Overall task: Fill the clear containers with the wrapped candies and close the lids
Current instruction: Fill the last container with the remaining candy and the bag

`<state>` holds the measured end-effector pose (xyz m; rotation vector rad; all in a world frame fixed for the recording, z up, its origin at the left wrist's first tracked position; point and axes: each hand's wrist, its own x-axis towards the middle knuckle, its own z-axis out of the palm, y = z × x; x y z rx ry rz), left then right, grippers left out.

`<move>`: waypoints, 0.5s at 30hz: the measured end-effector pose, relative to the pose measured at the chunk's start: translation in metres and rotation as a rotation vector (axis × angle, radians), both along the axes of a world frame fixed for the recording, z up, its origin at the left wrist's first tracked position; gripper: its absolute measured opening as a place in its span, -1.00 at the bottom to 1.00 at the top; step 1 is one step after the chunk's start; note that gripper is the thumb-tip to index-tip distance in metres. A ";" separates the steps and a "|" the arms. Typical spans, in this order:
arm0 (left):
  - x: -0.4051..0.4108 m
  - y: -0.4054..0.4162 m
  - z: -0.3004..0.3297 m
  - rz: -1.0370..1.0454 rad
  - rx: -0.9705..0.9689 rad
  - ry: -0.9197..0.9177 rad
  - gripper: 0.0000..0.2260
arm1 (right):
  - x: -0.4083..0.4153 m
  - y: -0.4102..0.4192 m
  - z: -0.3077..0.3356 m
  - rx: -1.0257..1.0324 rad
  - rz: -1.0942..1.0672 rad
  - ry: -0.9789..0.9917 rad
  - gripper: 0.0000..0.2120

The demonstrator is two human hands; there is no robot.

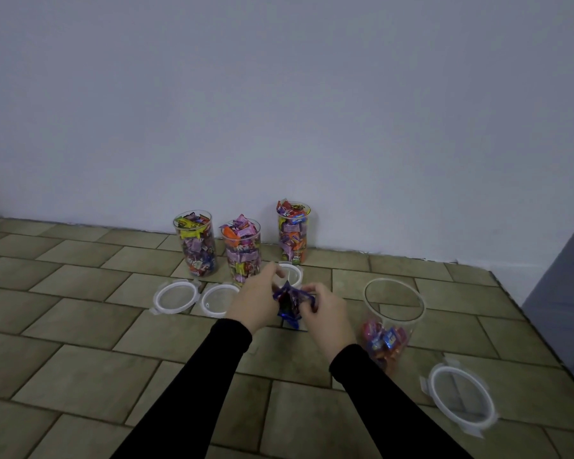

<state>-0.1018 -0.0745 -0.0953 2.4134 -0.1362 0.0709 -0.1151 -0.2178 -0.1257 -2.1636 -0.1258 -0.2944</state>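
**Head view: candy packet held in both hands, fourth container barely filled**

Head view shows me a blue-purple candy packet (290, 301) held above the floor, pinched on its left edge by the left hand (254, 298) and on its right edge by the right hand (323, 308), fingers of both curled onto the wrapper. I judge it light, soft and crinkly, with a slick film that could slip from a loose pinch; gripping the crimped edges, as now, looks safest. Whether it is one large packet or a bunch of wrapped candies I cannot tell.

Just to the right stands the open clear container (393, 321), with only a shallow layer of candies at its bottom. It looks thin-walled, light and easy to tip, so I would drop candies straight down through the wide mouth and not knock the rim. Its lid (459, 397) lies flat on the floor nearer me and further right, well apart from my arms.

Against the wall stand three filled containers (242, 248), heaped to the brim and uncovered. Three more lids (176, 298) lie in front of them, one partly hidden behind my left hand.

The tiled floor (80, 376) gives open room left and near; a grey panel (564, 283) hems the far right.
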 end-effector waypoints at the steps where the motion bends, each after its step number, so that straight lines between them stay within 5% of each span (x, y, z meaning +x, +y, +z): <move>1: 0.000 -0.001 0.001 -0.029 -0.027 -0.016 -0.74 | 0.001 0.000 0.000 0.012 -0.009 0.011 -0.82; 4: -0.004 0.007 0.001 -0.145 -0.232 0.013 -0.70 | 0.006 -0.005 0.002 0.037 -0.046 0.023 -0.80; 9: -0.003 0.012 -0.023 -0.299 -0.157 0.001 -0.01 | 0.012 -0.007 0.003 0.034 -0.039 0.053 -0.77; 15: 0.003 0.003 -0.050 -0.137 -0.216 -0.081 -0.18 | 0.015 -0.001 0.006 -0.016 0.005 0.073 -0.74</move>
